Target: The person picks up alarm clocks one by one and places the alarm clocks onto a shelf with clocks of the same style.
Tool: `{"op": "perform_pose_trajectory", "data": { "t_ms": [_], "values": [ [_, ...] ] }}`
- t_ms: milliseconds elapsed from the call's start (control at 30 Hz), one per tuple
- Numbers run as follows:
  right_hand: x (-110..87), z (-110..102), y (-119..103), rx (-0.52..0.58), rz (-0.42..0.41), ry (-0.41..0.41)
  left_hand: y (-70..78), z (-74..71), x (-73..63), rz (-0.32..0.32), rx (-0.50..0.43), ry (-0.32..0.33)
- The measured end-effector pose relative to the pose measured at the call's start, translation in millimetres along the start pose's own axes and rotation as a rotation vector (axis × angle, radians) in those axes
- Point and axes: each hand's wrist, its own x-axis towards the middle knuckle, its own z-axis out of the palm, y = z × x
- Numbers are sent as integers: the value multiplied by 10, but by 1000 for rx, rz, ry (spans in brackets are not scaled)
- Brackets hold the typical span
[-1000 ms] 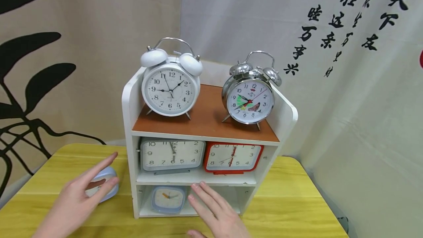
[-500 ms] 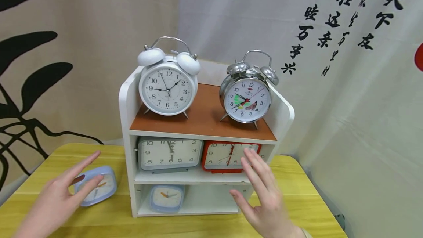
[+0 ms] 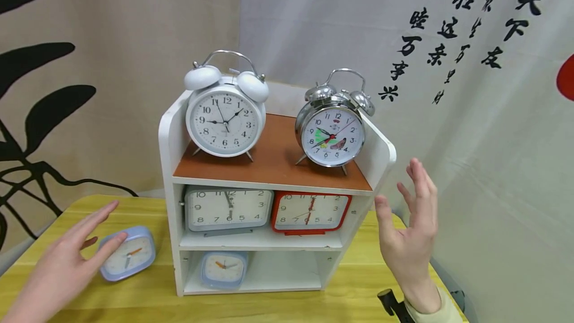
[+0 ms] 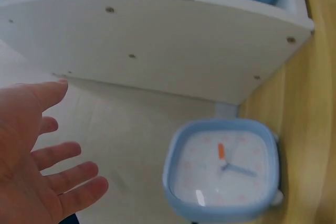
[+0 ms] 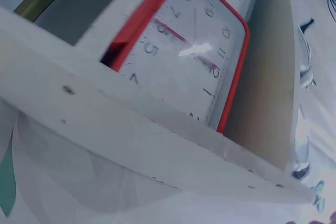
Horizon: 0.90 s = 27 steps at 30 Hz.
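My left hand [image 3: 67,258] hovers with extended fingers beside a small light-blue alarm clock [image 3: 128,254] on the table, left of the shelf; in the left wrist view the hand is apart from that clock [image 4: 223,169]. To the right of the shelf my right hand [image 3: 412,223] is raised, fingers pointing up, holding nothing. A white twin-bell clock [image 3: 225,121] and a silver twin-bell clock [image 3: 333,136] stand on the top board. Below them sit a grey clock [image 3: 228,208] and a red clock [image 3: 310,212]. Another light-blue clock [image 3: 223,269] occupies the bottom level's left side.
The white shelf [image 3: 260,242] with a brown top board stands on a yellow wood-grain table [image 3: 251,308]. Behind hangs a pale cloth [image 3: 305,24] with black characters and a leaf print. A dark strap [image 3: 394,305] goes round the right wrist.
My right hand has moved from before the bottom level rightward and up, past the red clock, to beside the shelf. The left hand has shifted left, uncovering the light-blue clock on the table.
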Motion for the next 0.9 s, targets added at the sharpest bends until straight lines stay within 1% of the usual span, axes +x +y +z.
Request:
{"op": "perform_pose_trajectory", "data": {
  "t_ms": [67, 133, 233, 300, 467, 567, 700, 900],
  "values": [
    [53, 11, 33, 11, 95, -37, -61, 16, 19, -15, 46, -29],
    [92, 30, 58, 20, 166, -78, -123, 42, 36, -26, 84, -61],
    [110, 66, 98, 2, 214, -124, -198, 79, 54, -39, 125, -101],
    [112, 92, 124, 2, 230, -137, -229, 104, 56, -44, 134, -107],
    [94, 158, 197, 18, 263, -120, -283, 127, 84, -64, 139, -135],
    [67, 187, 216, 17, 278, -98, -332, 142, 105, -73, 138, -184],
    [41, 234, 207, 35, 277, -59, -404, 161, 143, -89, 147, -254],
    [26, 301, 187, 72, 283, -31, -533, 200, 204, -128, 147, -326]
  ]
}}
